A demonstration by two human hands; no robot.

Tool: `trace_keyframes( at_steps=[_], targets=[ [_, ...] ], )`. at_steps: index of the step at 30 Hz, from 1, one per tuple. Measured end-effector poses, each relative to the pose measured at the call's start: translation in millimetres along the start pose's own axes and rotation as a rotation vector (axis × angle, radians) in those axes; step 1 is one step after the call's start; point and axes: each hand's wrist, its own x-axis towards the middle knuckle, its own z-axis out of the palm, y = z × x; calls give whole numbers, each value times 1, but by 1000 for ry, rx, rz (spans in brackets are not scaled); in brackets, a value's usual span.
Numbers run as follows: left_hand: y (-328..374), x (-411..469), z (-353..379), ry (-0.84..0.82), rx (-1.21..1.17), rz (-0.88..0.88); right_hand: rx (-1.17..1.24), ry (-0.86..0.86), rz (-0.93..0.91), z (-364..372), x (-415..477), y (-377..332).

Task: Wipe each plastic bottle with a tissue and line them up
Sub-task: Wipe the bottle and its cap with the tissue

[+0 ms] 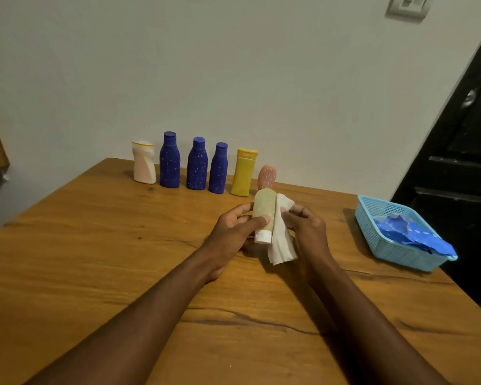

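Note:
My left hand (pixel 233 232) grips a pale yellow-green tube bottle (pixel 263 209) with its white cap (pixel 262 237) pointing toward me, held above the wooden table (pixel 95 259). My right hand (pixel 306 226) pinches a white tissue (pixel 281 245) against the tube's right side. Along the wall stands a row: a white bottle (pixel 144 162), three blue bottles (pixel 169 160) (pixel 197 164) (pixel 218 168), a yellow bottle (pixel 244 172) and a pink bottle (pixel 266 176), the last partly hidden behind the tube.
A light blue plastic basket (pixel 372 218) sits near the table's right edge with blue crumpled material (pixel 411 236) inside. A dark door (pixel 456 151) stands at the right. The wall runs right behind the row.

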Motion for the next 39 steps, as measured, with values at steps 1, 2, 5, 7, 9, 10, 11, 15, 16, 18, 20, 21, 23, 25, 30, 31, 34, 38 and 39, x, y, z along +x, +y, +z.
trace_keyframes(
  at_steps=[1, 2, 5, 7, 9, 10, 11, 15, 16, 18, 20, 21, 23, 25, 30, 31, 34, 38, 39],
  targets=[
    [0, 0, 0, -5, 5, -3, 16, -41, 50, 1, -3, 0],
    [1, 0, -1, -10, 5, -4, 32, -91, 101, 1, -6, -1],
    [2, 1, -1, -14, -23, -5, 116, -224, 234, -3, -9, -2],
    [4, 2, -2, -14, -34, -4, 149, -232, 249, -7, -9, -2],
    [4, 2, -5, -12, -43, -4, 215, -218, 252, -10, -9, 0],
    [4, 2, -5, -9, -46, -5, 247, -220, 259, -12, -9, 0],
    [4, 2, -5, -6, -48, -7, 260, -217, 264, -13, -9, -1],
    [4, 0, -5, 2, -59, -6, 193, -70, 171, -16, -5, -4],
    [4, -1, -4, 10, -57, -7, 154, -7, 103, -18, -4, -5],
    [5, -4, -2, 25, -34, -12, 12, 110, -111, -23, -2, -6],
    [6, -6, 0, 21, 2, -1, -178, 161, -371, -27, -1, -6],
    [6, -7, 1, 13, 16, 1, -281, 158, -483, -27, -1, -6],
    [6, -9, 3, -7, 42, 0, -452, 106, -643, -21, -1, -5],
    [6, -8, 4, -21, 70, -7, -573, 19, -717, -14, 1, 1],
    [5, -6, 3, 24, 36, -40, -671, -101, -706, -11, -1, 9],
    [5, -5, 3, 24, -7, -53, -692, -138, -686, -12, -4, 10],
    [5, -6, 1, 9, -116, -102, -759, -220, -656, -12, -9, 13],
    [9, -9, 3, -52, -173, -165, -728, -71, -668, -16, -3, 9],
    [9, -9, 5, -71, -173, -178, -718, -16, -679, -18, -1, 8]
  ],
)
